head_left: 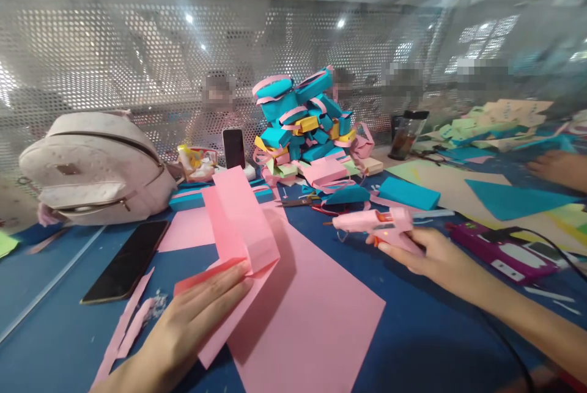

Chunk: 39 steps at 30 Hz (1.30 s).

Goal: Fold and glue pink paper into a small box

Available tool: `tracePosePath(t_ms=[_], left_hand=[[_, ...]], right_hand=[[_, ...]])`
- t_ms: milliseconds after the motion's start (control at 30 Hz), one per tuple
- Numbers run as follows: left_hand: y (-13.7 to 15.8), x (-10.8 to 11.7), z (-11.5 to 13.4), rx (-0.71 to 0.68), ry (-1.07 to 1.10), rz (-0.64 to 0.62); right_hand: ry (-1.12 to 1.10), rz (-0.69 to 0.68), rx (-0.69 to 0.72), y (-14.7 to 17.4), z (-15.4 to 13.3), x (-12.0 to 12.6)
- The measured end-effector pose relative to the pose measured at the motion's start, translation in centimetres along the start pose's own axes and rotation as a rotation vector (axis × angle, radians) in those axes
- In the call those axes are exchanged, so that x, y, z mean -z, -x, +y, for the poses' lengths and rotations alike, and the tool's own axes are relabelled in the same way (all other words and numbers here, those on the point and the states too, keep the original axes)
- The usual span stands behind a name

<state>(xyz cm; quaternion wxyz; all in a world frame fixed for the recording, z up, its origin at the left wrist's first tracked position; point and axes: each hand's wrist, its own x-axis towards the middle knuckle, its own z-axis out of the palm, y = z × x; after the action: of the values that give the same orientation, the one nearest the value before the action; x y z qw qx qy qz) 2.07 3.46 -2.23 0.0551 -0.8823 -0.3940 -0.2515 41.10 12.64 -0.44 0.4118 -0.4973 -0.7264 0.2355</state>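
Observation:
My left hand [197, 301] holds a folded piece of pink paper [245, 216], its fingers pressed along a crease at the lower edge. The folded part stands up like a partly formed box, with a flap hanging towards me. Beneath it a flat pink sheet [316, 307] lies on the blue table. Off to the right, my right hand [422, 252] is wrapped round the handle of a pink hot glue gun [380, 225]. Its nozzle points left towards the folded paper, apart from it, and a finger rests by the orange trigger.
A pile of blue, pink and yellow paper boxes [302, 118] rises at the back. Scissors [298, 202] lie before it. Left are a black phone [126, 261] and a pale backpack [96, 167]. A purple power strip [504, 255] and another person's hand [559, 168] are at right.

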Motion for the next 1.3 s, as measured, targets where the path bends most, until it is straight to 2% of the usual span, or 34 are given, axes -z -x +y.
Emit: tracePosePath(t_ms=[100, 233, 333, 567, 667, 767, 1000, 1300], left_hand=[[0.1, 0.0, 0.0, 0.032, -0.015, 0.02], [0.3, -0.1, -0.1, 0.04, -0.02, 0.057], [0.5, -0.3, -0.1, 0.035, 0.012, 0.093], [1.3, -0.8, -0.4, 0.023, 0.032, 0.091], [1.5, -0.8, -0.5, 0.016, 0.043, 0.071], [1.4, -0.7, -0.5, 0.01, 0.049, 0.065], [0.7, -0.6, -0.5, -0.047, 0.045, 0.118], [0.4, -0.6, -0.6, -0.085, 0.063, 0.121]], right_hand=[[-0.097, -0.237, -0.074, 0.1, -1.4, -1.0], [-0.309, -0.533, -0.025, 0.5, -3.5, -2.9], [-0.419, -0.637, 0.035, 0.3, -4.8, -4.1], [-0.387, -0.688, 0.168, -0.1, -5.1, -4.8], [-0.335, -0.667, 0.193, -0.1, -5.1, -4.7], [-0.293, -0.66, 0.187, -0.1, -5.1, -4.7], [-0.235, -0.747, 0.156, -0.3, -5.3, -4.7], [-0.223, -0.744, 0.135, -0.1, -5.3, -4.5]])
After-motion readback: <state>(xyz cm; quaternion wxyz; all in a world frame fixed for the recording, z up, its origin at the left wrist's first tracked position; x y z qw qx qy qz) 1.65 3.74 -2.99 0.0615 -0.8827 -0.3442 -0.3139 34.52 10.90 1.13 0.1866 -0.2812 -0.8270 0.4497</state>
